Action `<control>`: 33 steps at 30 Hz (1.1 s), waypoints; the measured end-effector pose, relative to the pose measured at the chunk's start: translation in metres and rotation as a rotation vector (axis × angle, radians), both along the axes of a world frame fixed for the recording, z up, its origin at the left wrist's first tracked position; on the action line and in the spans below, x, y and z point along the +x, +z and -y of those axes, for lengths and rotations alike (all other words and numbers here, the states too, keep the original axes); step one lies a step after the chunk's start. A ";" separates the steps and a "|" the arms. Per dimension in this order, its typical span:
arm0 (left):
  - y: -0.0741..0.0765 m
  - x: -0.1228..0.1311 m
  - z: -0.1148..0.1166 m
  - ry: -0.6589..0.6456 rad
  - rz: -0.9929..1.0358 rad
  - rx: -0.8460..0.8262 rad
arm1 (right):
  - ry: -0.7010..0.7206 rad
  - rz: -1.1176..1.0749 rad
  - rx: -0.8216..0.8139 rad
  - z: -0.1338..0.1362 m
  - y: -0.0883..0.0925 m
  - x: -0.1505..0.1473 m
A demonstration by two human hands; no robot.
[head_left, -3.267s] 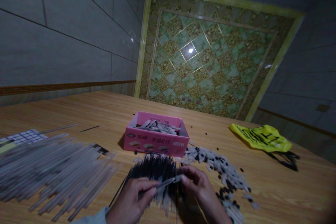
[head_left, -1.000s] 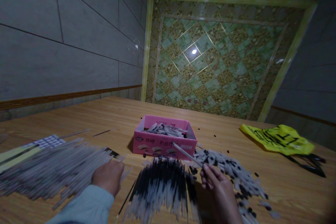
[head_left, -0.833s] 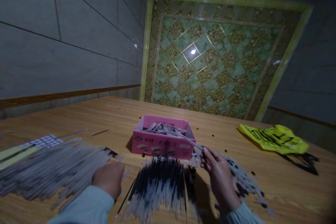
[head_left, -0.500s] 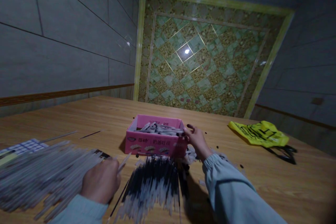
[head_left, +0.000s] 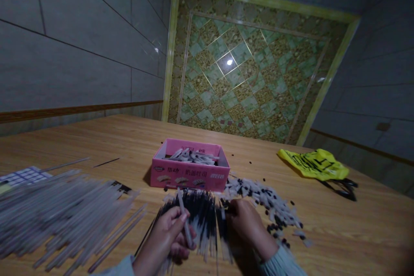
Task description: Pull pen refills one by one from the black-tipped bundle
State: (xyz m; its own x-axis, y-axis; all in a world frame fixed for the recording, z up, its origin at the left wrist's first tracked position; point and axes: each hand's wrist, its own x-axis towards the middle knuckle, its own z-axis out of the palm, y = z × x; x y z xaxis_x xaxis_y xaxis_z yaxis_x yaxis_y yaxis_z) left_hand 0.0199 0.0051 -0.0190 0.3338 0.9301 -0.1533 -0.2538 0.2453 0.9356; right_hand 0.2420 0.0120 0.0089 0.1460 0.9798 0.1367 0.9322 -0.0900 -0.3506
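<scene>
My left hand (head_left: 170,235) is closed around a whitish, pen-like tube (head_left: 184,220), which points up and away from me. Just beyond it lies a bundle of thin sticks (head_left: 203,220), black at the far ends and whitish nearer me. My right hand (head_left: 247,224) is at the bundle's right edge with its fingers curled together; whatever they grip is hidden. Behind the bundle stands a pink open box (head_left: 189,177), holding many short whitish and dark pieces (head_left: 194,157). To the left spreads a large pile of long, clear-grey tubes (head_left: 67,215).
Small white and black pieces (head_left: 268,198) are scattered right of the box. A yellow bag (head_left: 315,164) with black straps lies farther right on the wooden table (head_left: 123,138). A blue-checked cloth (head_left: 27,177) is at the left, and a tiled wall stands behind.
My right hand has left the box's right side and come down to the black-ended sticks. My left hand has moved right from the tube pile, over the bundle, with the whitish tube.
</scene>
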 end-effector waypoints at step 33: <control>0.022 -0.011 -0.003 0.307 0.410 -0.232 | 0.498 -1.191 -0.525 0.051 0.021 -0.056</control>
State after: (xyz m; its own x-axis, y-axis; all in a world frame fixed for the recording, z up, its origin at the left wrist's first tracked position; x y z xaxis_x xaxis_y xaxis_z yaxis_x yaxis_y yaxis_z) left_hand 0.0086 0.0083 0.0034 0.1283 0.9515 -0.2797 -0.6779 0.2900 0.6755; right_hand 0.1860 -0.0392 0.0299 -0.4613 0.8602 -0.2173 0.0728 -0.2074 -0.9755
